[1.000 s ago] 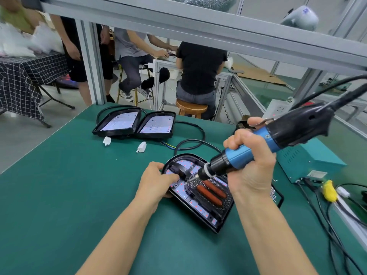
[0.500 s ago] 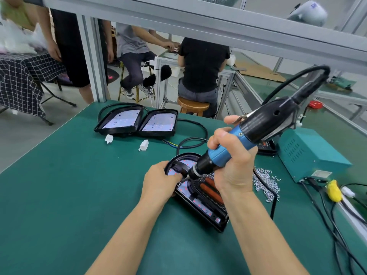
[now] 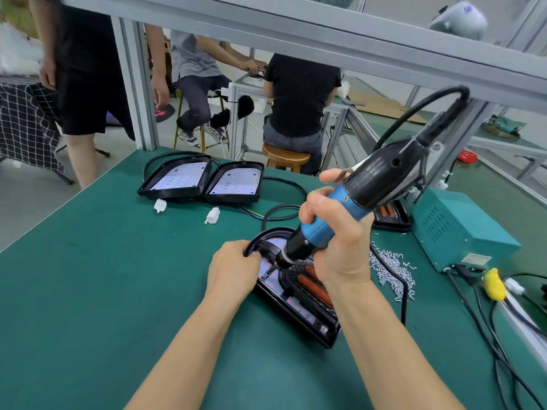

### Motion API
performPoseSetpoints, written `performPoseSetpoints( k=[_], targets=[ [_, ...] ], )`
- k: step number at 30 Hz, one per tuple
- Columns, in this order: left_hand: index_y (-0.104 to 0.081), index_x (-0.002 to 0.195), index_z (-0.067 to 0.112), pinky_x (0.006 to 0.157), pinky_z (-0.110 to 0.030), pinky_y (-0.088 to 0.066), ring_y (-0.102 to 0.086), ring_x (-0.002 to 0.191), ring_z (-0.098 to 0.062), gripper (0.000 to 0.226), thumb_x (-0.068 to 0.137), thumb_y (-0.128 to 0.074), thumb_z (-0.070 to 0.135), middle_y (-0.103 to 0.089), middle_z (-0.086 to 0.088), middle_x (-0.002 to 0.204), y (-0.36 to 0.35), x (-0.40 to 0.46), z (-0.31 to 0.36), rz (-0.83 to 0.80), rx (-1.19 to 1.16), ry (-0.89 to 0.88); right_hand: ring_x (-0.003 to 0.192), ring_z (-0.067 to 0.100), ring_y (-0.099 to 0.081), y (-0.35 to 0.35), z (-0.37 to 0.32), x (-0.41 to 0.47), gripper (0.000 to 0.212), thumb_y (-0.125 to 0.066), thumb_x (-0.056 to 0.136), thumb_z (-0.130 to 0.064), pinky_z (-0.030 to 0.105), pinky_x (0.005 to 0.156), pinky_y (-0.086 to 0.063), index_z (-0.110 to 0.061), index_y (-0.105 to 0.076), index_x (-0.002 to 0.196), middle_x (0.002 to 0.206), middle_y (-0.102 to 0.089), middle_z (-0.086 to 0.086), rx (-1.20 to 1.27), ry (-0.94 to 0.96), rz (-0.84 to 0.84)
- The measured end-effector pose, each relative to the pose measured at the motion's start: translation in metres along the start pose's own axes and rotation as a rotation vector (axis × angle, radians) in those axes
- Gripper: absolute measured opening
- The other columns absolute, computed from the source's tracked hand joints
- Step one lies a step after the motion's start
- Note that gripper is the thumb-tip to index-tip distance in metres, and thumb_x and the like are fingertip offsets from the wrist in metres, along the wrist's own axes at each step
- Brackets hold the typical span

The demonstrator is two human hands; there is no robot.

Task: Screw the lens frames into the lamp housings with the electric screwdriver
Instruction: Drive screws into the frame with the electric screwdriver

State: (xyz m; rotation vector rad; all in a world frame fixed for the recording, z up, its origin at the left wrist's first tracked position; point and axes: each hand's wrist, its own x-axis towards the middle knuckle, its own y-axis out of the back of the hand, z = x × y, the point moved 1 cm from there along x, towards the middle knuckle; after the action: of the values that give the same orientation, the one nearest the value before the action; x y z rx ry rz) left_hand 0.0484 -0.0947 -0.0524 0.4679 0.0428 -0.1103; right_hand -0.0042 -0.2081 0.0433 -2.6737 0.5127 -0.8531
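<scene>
A black lamp housing lies on the green table in front of me, with a black lens frame and orange ribbed inserts in it. My right hand grips the blue and black electric screwdriver, tilted, its bit down on the housing's white board near the left end. My left hand rests on the housing's left edge, fingers curled over the rim. A pile of small silver screws lies right of the housing.
Two more open housings with cables and white connectors lie at the back of the table. A teal power box stands at the right, another housing beside it. Cables trail at the right edge. People sit and stand beyond the aluminium frame.
The screwdriver has swung more upright and its bit has come down onto the housing's left part. My left hand has stayed on the housing's edge.
</scene>
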Motion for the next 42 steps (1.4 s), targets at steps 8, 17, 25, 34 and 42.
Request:
performPoseSetpoints(
  k=[8, 17, 25, 34, 42],
  targets=[
    [-0.062, 0.080, 0.000, 0.060, -0.035, -0.047, -0.039, 0.059, -0.023, 0.017, 0.081, -0.051, 0.013, -0.049, -0.009, 0.062, -0.001, 0.007, -0.002, 0.017, 0.078, -0.008, 0.049, 0.016, -0.046, -0.001, 0.001, 0.002, 0.017, -0.061, 0.063, -0.011, 0.023, 0.055, -0.042, -0.028, -0.060, 0.066, 0.054, -0.051, -0.003, -0.028, 0.003, -0.170],
    [-0.060, 0.074, -0.001, 0.064, -0.041, -0.052, -0.038, 0.060, -0.022, 0.015, 0.077, -0.051, 0.010, -0.048, -0.010, 0.062, 0.000, 0.009, -0.001, -0.016, 0.032, 0.020, 0.051, 0.011, -0.045, -0.006, 0.002, 0.002, 0.019, -0.057, 0.063, -0.011, 0.024, 0.055, -0.041, -0.029, -0.062, 0.066, 0.057, -0.053, -0.010, -0.022, -0.057, -0.400],
    [-0.049, 0.057, 0.008, 0.054, -0.028, -0.040, -0.041, 0.048, -0.024, 0.018, 0.075, -0.051, 0.007, -0.045, -0.007, 0.055, 0.002, 0.004, 0.005, -0.030, -0.019, 0.052, 0.052, 0.010, -0.049, -0.012, 0.003, -0.003, 0.026, -0.060, 0.062, -0.011, 0.023, 0.055, -0.044, -0.034, -0.064, 0.075, 0.059, -0.056, -0.009, -0.003, -0.119, -0.484],
    [-0.062, 0.074, 0.012, 0.061, -0.034, -0.042, -0.050, 0.069, -0.032, 0.016, 0.086, -0.052, 0.012, -0.059, -0.005, 0.068, -0.002, 0.000, 0.003, 0.161, 0.076, -0.016, 0.049, 0.014, -0.049, 0.034, -0.034, 0.022, 0.030, -0.054, 0.067, 0.004, 0.023, 0.056, -0.041, -0.015, -0.053, 0.090, 0.057, -0.052, -0.001, 0.205, 0.068, 0.110],
    [-0.060, 0.123, 0.017, 0.093, -0.040, -0.036, -0.042, 0.118, -0.031, 0.044, 0.079, -0.061, 0.013, -0.055, -0.008, 0.126, -0.002, -0.010, 0.043, 0.265, 0.534, -0.233, 0.050, 0.008, -0.048, 0.120, -0.098, 0.023, 0.023, -0.052, 0.071, -0.004, 0.020, 0.057, -0.039, -0.018, -0.049, 0.089, 0.057, -0.049, -0.006, 0.261, 0.232, 0.424]
  ],
)
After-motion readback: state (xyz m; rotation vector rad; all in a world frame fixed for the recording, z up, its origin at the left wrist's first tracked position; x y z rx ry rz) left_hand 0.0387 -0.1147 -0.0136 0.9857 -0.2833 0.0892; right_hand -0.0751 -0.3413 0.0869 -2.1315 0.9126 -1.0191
